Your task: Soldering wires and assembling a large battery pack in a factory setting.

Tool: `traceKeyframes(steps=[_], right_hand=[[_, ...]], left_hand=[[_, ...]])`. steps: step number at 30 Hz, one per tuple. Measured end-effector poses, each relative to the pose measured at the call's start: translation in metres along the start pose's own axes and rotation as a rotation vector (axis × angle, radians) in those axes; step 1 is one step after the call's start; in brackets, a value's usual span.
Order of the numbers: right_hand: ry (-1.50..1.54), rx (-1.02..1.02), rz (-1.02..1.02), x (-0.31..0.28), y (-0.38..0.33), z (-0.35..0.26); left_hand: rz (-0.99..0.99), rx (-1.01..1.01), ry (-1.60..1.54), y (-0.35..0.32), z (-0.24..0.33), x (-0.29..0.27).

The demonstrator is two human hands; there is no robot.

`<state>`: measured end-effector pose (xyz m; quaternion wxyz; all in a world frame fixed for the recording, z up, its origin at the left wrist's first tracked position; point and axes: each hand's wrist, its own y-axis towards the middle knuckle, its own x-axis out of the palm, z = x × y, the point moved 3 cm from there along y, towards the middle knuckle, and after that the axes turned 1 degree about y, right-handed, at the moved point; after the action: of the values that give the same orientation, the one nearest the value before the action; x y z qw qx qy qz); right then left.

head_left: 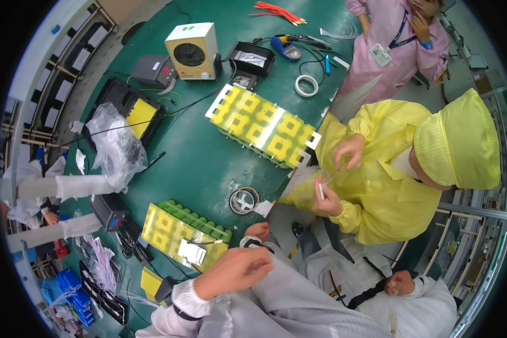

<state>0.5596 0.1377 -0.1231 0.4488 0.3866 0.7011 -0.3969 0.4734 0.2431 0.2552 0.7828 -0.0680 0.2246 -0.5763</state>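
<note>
My left hand hovers by the near right corner of a yellow-faced battery pack, fingers curled together; anything inside them is hidden. Green cylindrical cells line the pack's far side, and a white piece lies on its face. My right hand is curled at the table's edge, just below a tape roll; I cannot make out anything in it. Farther back stands a larger yellow battery pack with white end pieces.
A co-worker in yellow handles a thin item on the right. A person in pink stands beyond; another's hand shows lower right. A beige fan unit, soldering iron, plastic bag and cable bundles occupy the green table.
</note>
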Motion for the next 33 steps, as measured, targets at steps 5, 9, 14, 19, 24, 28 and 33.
traceKeyframes(steps=[5,9,14,19,24,28,33], right_hand=[[-0.153,0.373,0.331,0.154,-0.039,0.079],[-0.063,0.451,0.269,0.047,-0.038,-0.016],[0.058,0.690,0.331,0.017,-0.036,-0.022],[-0.118,0.503,0.183,0.038,-0.029,-0.013],[0.069,0.602,0.401,0.059,-0.027,-0.008],[-0.451,0.248,-0.036,0.072,-0.014,0.004],[-0.156,0.442,0.100,0.047,-0.021,-0.010]], left_hand=[[0.469,-0.290,-0.320,-0.109,-0.080,-0.007],[0.940,-0.498,-0.375,-0.223,-0.173,0.008],[1.273,-0.660,-0.098,-0.299,-0.253,0.074],[1.154,-0.944,0.215,-0.361,-0.341,0.144],[1.242,-1.247,0.476,-0.386,-0.359,0.195],[0.931,-0.972,0.343,-0.339,-0.294,0.221],[1.027,-0.921,0.261,-0.339,-0.319,0.226]])
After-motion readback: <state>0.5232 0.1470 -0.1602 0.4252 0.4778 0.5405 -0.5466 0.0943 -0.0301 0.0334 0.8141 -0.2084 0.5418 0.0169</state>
